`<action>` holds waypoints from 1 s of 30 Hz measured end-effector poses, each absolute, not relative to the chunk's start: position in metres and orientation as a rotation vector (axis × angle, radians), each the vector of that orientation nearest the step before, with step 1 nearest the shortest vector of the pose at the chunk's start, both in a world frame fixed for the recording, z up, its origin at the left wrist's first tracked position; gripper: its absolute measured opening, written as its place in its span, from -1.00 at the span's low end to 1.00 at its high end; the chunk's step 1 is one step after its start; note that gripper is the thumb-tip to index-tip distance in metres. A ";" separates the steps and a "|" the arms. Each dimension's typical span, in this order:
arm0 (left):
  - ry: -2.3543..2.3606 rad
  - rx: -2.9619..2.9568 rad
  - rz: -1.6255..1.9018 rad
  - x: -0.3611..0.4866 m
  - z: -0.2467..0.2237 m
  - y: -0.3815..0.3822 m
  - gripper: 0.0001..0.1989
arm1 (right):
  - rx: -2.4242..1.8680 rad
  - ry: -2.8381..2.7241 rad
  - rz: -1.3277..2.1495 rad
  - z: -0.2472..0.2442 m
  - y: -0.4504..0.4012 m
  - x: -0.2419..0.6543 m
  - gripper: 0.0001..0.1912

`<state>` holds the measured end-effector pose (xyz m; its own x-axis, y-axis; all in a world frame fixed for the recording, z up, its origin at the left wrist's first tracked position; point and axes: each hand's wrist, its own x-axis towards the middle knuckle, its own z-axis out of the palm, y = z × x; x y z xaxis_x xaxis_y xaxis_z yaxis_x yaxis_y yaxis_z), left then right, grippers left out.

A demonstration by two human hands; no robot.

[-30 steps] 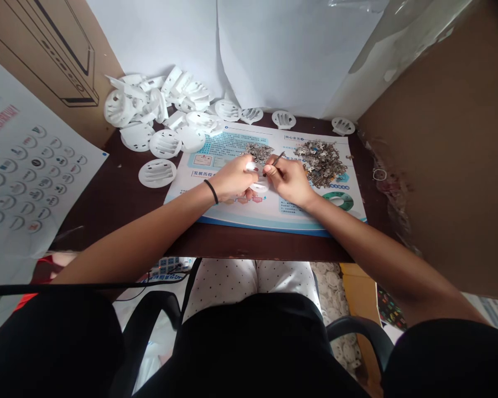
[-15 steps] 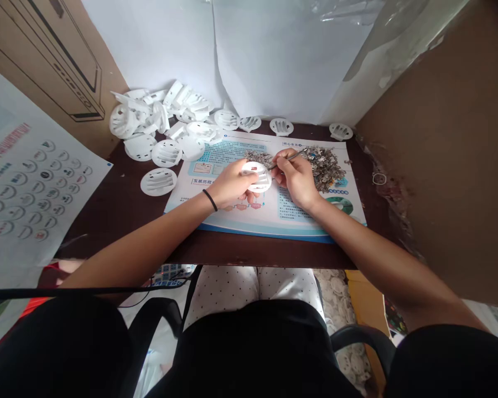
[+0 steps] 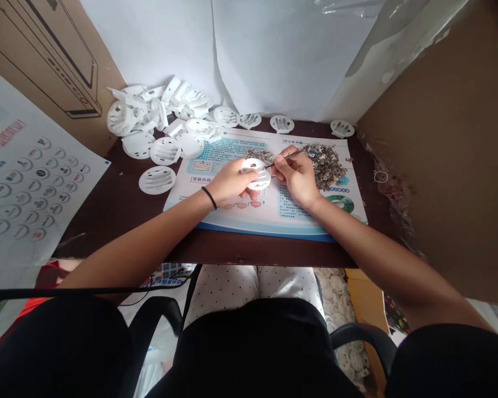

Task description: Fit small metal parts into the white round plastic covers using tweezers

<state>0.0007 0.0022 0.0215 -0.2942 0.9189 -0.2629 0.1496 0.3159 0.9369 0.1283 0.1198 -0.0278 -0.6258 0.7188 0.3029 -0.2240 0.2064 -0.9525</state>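
My left hand is closed on a round white plastic piece with slots and small holes, thumb on its face and fingers beneath. In my right hand is a pair of thin metal tweezers, pinched between thumb and fingers. Their tips reach the right edge of the white piece; whether they grip anything is too small to tell. Just beyond my right hand lies a heap of small metal parts. A smaller pile of metal bits sits behind the white piece.
Many similar white plastic pieces are piled at the back left, with several more along the rear edge. A printed sheet covers the middle of the dark table. Cardboard stands on the right, and a paper-covered panel behind.
The tweezers' tips have shifted slightly at the white piece's right edge, and the piece is turned a little. Both hands keep their hold; the whole view has moved slightly.
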 end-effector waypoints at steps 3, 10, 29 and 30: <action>1.679 0.989 1.070 -0.001 0.018 0.003 -0.95 | -0.469 -1.734 1.520 -0.028 0.120 0.128 -0.50; 1.699 0.949 1.041 -0.002 0.017 0.004 -0.89 | -0.521 -1.741 1.562 -0.025 0.120 0.128 -0.46; 1.745 0.990 1.041 0.000 0.015 0.003 -0.88 | -0.503 -1.733 1.555 -0.027 0.120 0.127 -0.45; 1.751 0.994 1.036 0.001 0.016 0.002 -0.87 | -0.503 -1.735 1.551 -0.027 0.120 0.127 -0.45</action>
<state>0.0007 0.0023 0.0160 -0.3234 0.9083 -0.2652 0.2043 0.3407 0.9177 0.1268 0.1201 -0.0274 -0.6474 0.7147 0.2648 -0.1834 0.1911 -0.9643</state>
